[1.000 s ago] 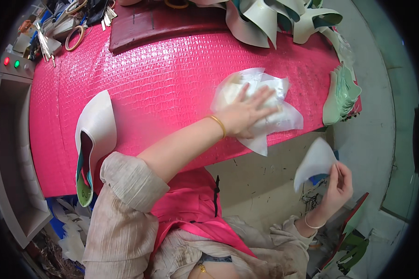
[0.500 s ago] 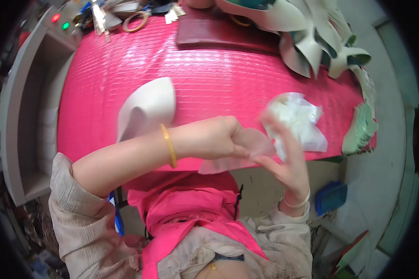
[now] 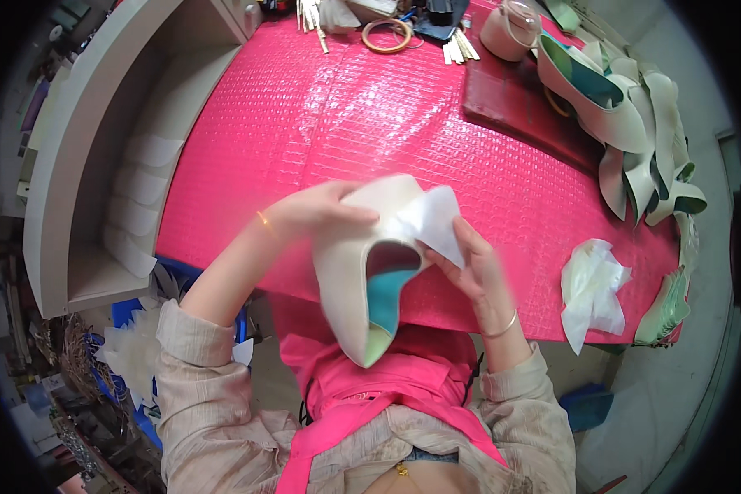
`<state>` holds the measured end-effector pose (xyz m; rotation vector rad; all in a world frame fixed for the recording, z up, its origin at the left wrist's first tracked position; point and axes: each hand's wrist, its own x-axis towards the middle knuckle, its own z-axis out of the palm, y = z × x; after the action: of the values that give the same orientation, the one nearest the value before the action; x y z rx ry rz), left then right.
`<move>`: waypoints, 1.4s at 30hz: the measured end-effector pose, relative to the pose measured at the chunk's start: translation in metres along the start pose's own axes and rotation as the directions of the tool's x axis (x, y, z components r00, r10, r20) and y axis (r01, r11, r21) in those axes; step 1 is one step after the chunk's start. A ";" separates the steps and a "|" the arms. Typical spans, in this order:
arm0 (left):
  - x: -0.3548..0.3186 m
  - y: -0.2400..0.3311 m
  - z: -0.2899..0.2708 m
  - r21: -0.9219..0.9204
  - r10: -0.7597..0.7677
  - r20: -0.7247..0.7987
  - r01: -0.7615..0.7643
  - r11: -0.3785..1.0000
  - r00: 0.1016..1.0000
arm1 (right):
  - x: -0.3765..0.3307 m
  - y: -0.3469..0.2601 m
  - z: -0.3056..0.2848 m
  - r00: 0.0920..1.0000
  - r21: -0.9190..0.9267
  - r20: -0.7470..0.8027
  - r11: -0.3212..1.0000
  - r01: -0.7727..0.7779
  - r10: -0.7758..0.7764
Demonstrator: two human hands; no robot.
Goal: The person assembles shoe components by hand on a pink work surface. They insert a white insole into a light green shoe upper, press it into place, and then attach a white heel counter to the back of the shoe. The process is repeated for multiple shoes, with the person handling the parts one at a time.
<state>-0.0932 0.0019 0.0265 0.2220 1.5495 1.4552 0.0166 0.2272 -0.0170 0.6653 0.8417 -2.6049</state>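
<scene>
A white shoe upper [image 3: 342, 276] with a teal and pale green inside hangs over the table's front edge, its narrow end toward me. My left hand [image 3: 325, 207] grips its far left side, the thumb lying on top. In my right hand [image 3: 473, 267] a thin white stiffener-like piece [image 3: 439, 222] is pinched between thumb and fingers. That piece sits against the upper's right side, near its opening. Whether it is inside or only touching the edge, I cannot tell.
A grey open-fronted box [image 3: 107, 156] stands left, curved white pieces [image 3: 140, 210] inside it. At right are a heap of white uppers [image 3: 634, 123], thin white pieces [image 3: 593, 284] and stacked pale green parts [image 3: 665, 309]. A dark red board [image 3: 523, 111], jar [image 3: 510, 31] and tape roll [image 3: 387, 35] lie farther back.
The upper, lying on the table before, is now lifted in my left hand. The thin piece has gone from both hands to my right hand, against the upper. The view has shifted left.
</scene>
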 end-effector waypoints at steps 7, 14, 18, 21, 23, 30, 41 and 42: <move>-0.013 0.048 0.070 0.108 0.290 0.499 -0.391 0.914 0.816 | -0.085 -0.029 -0.081 0.802 -0.115 0.210 0.800 0.589 -0.559; 0.016 -0.032 0.096 0.085 0.172 0.309 -0.207 0.975 0.935 | -0.133 -0.057 -0.067 0.604 -0.089 0.085 0.598 0.797 -0.792; -0.017 -0.087 0.061 -0.066 0.057 -0.143 -0.067 0.996 0.988 | -0.120 -0.020 -0.039 0.771 -0.292 0.275 0.715 0.636 -0.574; -0.043 -0.102 0.058 0.133 0.171 -0.329 -0.134 0.982 0.929 | -0.063 0.015 0.004 0.937 -0.367 0.349 0.918 0.150 -0.014; -0.068 -0.098 0.057 0.381 0.208 -0.459 -0.020 0.924 0.864 | -0.032 0.035 0.008 0.960 -0.180 0.254 0.981 -0.075 0.120; -0.084 -0.119 0.097 0.948 0.734 -0.307 0.263 0.179 0.606 | -0.037 0.053 -0.021 0.904 -0.047 0.425 0.998 -0.039 0.055; -0.085 -0.116 0.040 -0.522 -0.159 -0.367 -0.062 0.851 0.916 | -0.002 0.070 0.035 0.990 -0.943 0.009 0.329 0.054 -0.138; -0.083 -0.111 0.043 -0.508 -0.152 -0.408 -0.085 0.857 0.900 | -0.003 0.068 0.038 0.990 -0.938 -0.015 0.346 0.034 -0.138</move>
<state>0.0323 -0.0569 -0.0182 -0.4859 1.4161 1.9233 0.0358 0.1511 -0.0197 0.3489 2.1782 -1.6105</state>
